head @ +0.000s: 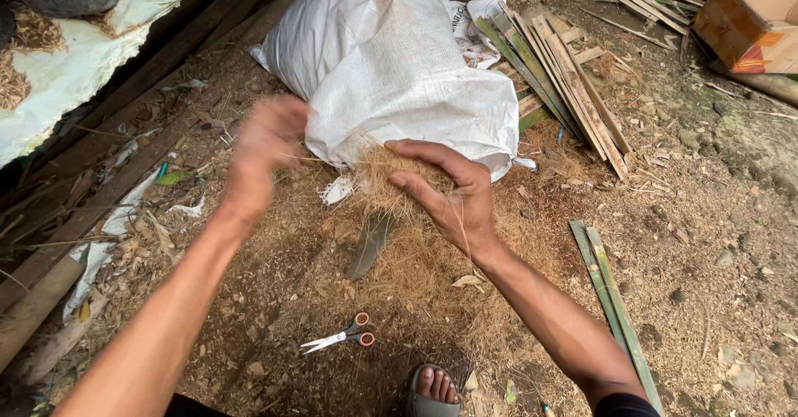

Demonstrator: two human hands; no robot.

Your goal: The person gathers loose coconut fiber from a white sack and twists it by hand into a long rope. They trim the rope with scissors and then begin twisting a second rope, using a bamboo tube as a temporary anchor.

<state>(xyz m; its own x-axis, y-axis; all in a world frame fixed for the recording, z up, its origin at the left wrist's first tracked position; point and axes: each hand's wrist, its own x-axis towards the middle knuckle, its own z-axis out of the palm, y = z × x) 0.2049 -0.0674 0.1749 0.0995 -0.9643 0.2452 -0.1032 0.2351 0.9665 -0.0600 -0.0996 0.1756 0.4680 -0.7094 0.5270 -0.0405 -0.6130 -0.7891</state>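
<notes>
My right hand (449, 197) grips a clump of dry brown fibre (384, 177) in front of a stuffed white woven sack (391, 59). My left hand (264, 147) is blurred with motion just left of the sack, fingers near the fibre strands; whether it holds anything is unclear. More loose fibre (416, 267) lies heaped on the ground under my hands. A dark flat blade-like piece (371, 242) rests on that heap.
Small scissors with orange-lined handles (341, 336) lie on the dirt near my sandalled foot (434, 388). Split bamboo strips (611, 296) lie right, a bundle of slats (557, 76) beside the sack, a cardboard box (748, 22) at top right, wooden beams (100, 184) left.
</notes>
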